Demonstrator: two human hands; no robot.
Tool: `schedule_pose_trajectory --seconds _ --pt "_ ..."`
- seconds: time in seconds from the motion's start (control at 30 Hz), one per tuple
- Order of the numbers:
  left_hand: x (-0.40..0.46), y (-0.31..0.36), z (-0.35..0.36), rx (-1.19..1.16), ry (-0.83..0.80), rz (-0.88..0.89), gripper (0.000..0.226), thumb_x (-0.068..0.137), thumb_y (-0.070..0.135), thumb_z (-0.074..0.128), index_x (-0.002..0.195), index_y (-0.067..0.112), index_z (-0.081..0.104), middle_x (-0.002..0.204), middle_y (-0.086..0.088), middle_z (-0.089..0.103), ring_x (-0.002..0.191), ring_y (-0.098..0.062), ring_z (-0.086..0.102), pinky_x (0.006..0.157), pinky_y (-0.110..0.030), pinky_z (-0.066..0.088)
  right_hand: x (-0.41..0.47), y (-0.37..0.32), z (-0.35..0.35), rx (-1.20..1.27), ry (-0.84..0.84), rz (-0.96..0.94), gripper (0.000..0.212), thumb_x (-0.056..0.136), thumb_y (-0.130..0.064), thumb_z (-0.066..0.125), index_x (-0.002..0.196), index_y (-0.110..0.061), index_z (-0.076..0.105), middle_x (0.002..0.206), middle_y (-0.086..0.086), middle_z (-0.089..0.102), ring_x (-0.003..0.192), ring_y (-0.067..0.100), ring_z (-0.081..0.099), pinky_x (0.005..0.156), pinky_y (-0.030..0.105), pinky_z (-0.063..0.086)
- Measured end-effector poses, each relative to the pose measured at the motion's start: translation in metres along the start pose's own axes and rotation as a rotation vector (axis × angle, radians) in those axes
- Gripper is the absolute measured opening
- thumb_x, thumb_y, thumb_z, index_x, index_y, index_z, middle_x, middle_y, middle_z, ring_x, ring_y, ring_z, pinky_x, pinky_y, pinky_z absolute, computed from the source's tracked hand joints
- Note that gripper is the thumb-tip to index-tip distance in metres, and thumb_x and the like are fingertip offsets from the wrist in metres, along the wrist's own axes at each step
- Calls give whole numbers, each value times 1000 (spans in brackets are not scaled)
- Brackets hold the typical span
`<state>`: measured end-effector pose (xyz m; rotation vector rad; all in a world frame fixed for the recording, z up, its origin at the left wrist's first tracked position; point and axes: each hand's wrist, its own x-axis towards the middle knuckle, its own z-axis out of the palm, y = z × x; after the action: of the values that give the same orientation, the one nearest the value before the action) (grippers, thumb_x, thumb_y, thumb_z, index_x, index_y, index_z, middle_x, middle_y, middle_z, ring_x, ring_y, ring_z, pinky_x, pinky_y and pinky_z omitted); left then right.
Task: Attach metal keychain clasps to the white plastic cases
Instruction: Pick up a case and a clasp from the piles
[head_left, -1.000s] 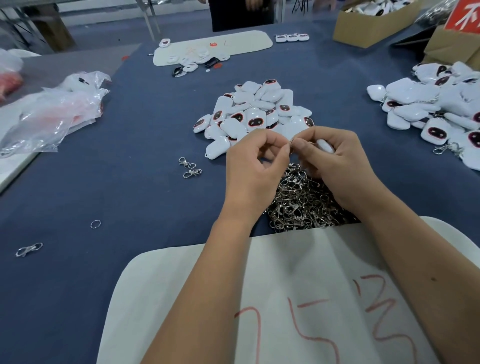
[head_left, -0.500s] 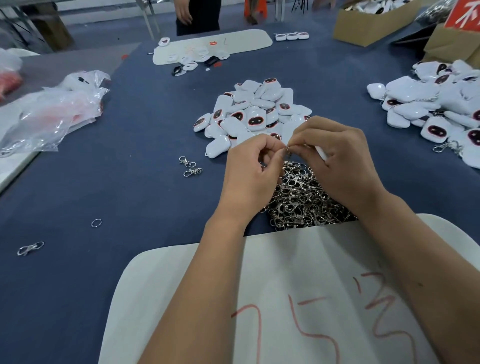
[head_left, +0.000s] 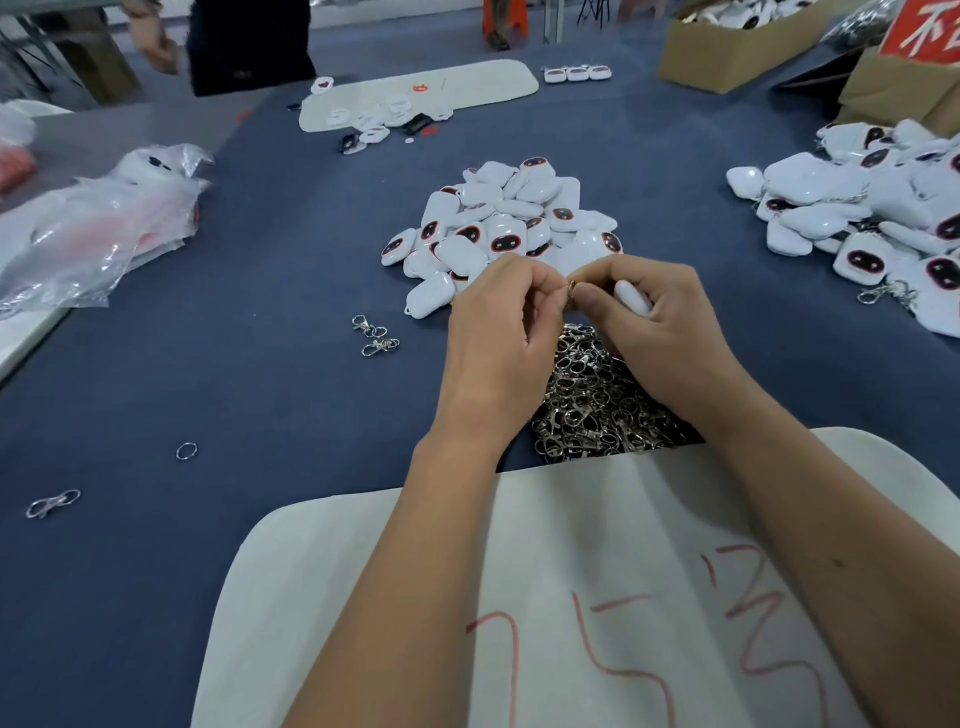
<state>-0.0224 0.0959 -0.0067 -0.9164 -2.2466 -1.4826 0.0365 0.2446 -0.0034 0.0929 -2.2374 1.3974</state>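
My right hand grips a white plastic case in its palm and pinches a small metal ring with thumb and forefinger. My left hand pinches the same ring from the left, so the fingertips of both hands meet. Below the hands lies a heap of silver keychain clasps. Behind them is a pile of white cases with dark faces. A second pile of cases with clasps on them is at the right.
Loose clasps and a ring lie on the blue cloth at left. A white pad with red writing lies under my forearms. Plastic bags at left, cardboard boxes far right, a person at the far end.
Both hands stay together over the clasp heap; the fingertips have shifted slightly on the ring. The person at the far end has moved left.
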Motion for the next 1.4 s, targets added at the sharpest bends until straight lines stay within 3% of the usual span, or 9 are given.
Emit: schedule_pose_trajectory --seconds 0.27,0.37,0.43,0.63,0.93,1.07,1.17,1.3,1.4 --pt "-2 1 0 5 -11 15 8 96 6 61 89 8 65 88 1 65 80 -16 58 71 -31 48 1 4 0 111 10 18 7 97 -3 69 97 -2 75 62 -22 64 56 -2 57 58 8 42" --pt "-1 0 1 -13 -3 12 8 96 6 61 89 8 65 88 0 65 81 -19 60 72 -37 50 2 5 -1 170 8 80 9 99 -10 70 94 -10 78 64 6 63 56 17 45 51 28 36" --pt "-1 0 2 -47 1 0 9 96 6 61 89 8 65 86 0 65 80 -22 62 73 -43 52 3 6 -1 207 12 100 10 99 -11 70 93 -10 77 70 19 63 58 25 41 51 31 34" --pt "-2 6 6 -137 45 -35 10 99 10 60 91 9 66 83 0 65 78 -25 62 73 -48 53 3 3 8 427 105 202 15 98 -7 68 85 -12 74 67 1 62 61 13 51 55 23 41" --pt "-3 9 9 -70 112 46 9 101 5 59 94 8 63 88 -4 63 83 -16 55 73 -20 42 0 -5 16 538 136 234 16 100 -2 62 88 -6 71 69 0 63 64 12 53 58 24 40" --pt "-3 6 7 6 69 41 11 103 6 55 93 6 61 92 -4 60 84 -16 52 73 -22 41 2 -8 18 501 170 270 15 98 2 61 99 -7 73 88 5 64 71 15 53 63 27 43" --pt "-2 1 3 85 11 30 12 100 -1 53 92 5 60 94 -5 60 85 -19 52 75 -32 44 6 -5 11 533 239 347 34 95 12 51 113 -9 70 94 3 52 73 12 51 66 20 47" --pt "-2 -1 2 119 -102 14 18 95 -10 49 88 5 57 90 -5 59 84 -24 52 75 -42 44 9 -2 3 487 288 363 24 106 -8 49 112 -10 72 103 0 70 95 13 63 86 25 50" --pt "-4 0 4 113 -164 18 18 97 -6 49 88 8 56 89 -3 58 83 -23 52 76 -43 46 11 -3 3 466 338 407 27 104 -14 50 87 -16 70 67 -15 62 60 7 51 60 25 44"
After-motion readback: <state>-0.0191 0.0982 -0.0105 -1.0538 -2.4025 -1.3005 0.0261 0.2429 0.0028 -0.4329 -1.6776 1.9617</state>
